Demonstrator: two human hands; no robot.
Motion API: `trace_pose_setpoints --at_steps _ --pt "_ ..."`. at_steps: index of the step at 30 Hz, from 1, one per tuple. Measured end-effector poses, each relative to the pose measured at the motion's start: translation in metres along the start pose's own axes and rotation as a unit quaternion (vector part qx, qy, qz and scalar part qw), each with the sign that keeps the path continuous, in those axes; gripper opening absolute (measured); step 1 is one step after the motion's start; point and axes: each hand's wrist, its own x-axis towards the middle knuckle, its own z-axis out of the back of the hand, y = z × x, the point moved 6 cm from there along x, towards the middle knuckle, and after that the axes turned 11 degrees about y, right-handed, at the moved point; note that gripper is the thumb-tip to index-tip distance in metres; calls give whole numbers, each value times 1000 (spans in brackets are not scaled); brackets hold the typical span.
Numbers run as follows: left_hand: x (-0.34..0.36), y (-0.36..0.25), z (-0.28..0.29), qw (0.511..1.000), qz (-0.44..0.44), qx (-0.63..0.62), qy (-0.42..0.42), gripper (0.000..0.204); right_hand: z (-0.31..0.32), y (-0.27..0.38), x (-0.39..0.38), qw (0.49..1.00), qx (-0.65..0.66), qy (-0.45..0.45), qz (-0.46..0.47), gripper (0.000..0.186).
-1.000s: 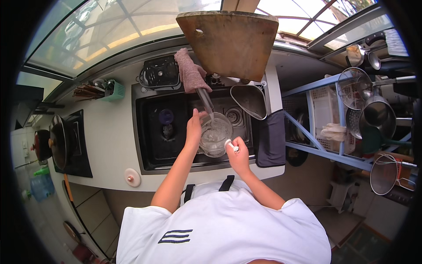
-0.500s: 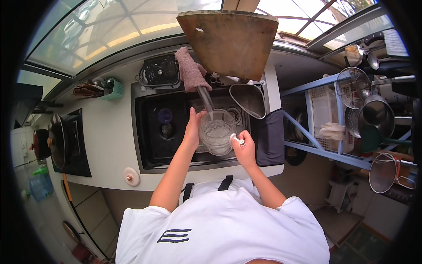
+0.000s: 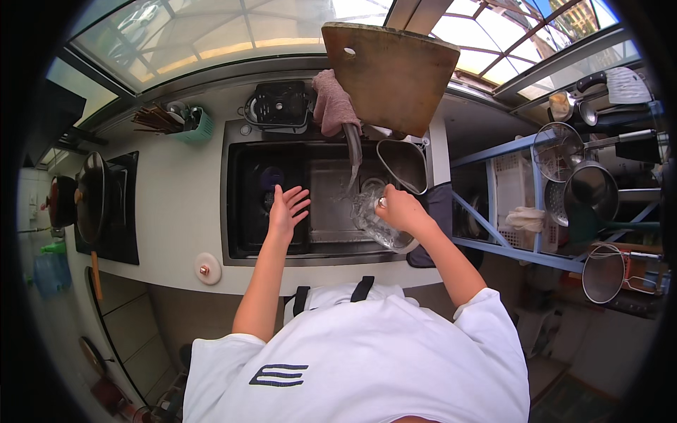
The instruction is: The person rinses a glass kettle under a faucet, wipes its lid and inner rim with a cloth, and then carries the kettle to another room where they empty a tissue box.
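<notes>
My right hand (image 3: 405, 210) grips the handle of a clear glass jug (image 3: 381, 231) over the right basin of the dark double sink (image 3: 328, 190). The jug is tilted and water moves at its mouth; whether it is pouring out or being filled is hard to tell. From the curved faucet (image 3: 354, 151), water seems to run down beside the jug. My left hand (image 3: 288, 209) is empty over the left basin, fingers spread, touching nothing. A pale round lid (image 3: 206, 269) with a knob lies on the counter in front of the sink's left side.
A pink cloth (image 3: 333, 106) is wrapped on the faucet. Behind stands a wooden cutting board (image 3: 395, 77). A metal strainer basket (image 3: 403, 166) sits at the sink's right corner. Left are a green utensil basket (image 3: 197, 128) and a lidded pan (image 3: 93, 197); right, a blue rack (image 3: 493, 236).
My left hand has let go of the jug and moved left, fingers opening. My right hand has tipped the jug and shifted it right. The head view has shifted slightly.
</notes>
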Motion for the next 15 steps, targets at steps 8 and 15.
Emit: trace_pose_setpoints --at_steps 8,15 --pt "-20 5 25 1000 0 18 -7 60 7 -1 -5 972 -177 133 -77 33" --pt "-23 6 27 997 1 77 -3 52 7 -32 -20 927 -290 194 -140 28"
